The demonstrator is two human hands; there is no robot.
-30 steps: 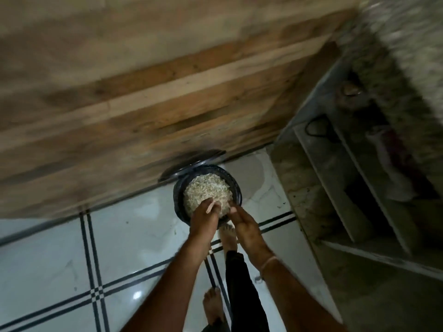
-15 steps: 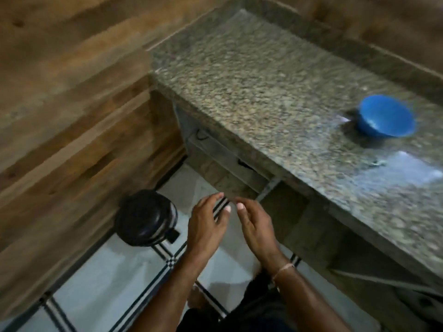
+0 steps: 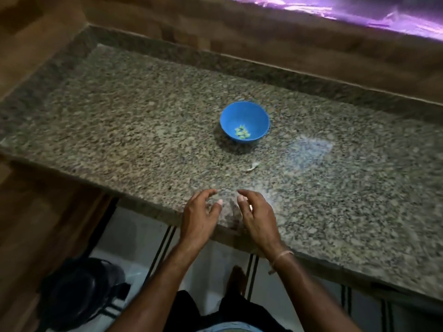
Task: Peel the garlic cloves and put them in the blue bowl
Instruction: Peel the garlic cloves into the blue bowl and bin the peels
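1. Both hands have come up from over the floor to the near edge of the surface point(image 3: 143, 130) since half a second ago; the bowl point(image 3: 244, 113) now shows mid-surface.
2. Left hand point(image 3: 200, 216) and right hand point(image 3: 257, 216) hover side by side, apart, fingers loosely spread and holding nothing.
3. The bowl stands upright, well beyond the hands.
4. Cloves point(image 3: 242, 134) lie in its bottom, too blurred to tell their long axes.
5. A peel scrap point(image 3: 253, 167) lies between bowl and hands, slanting near-left to far-right.

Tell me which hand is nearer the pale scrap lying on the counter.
Right. The right hand hovers straight on the near side of the scrap; the left hand is farther, off to the left.
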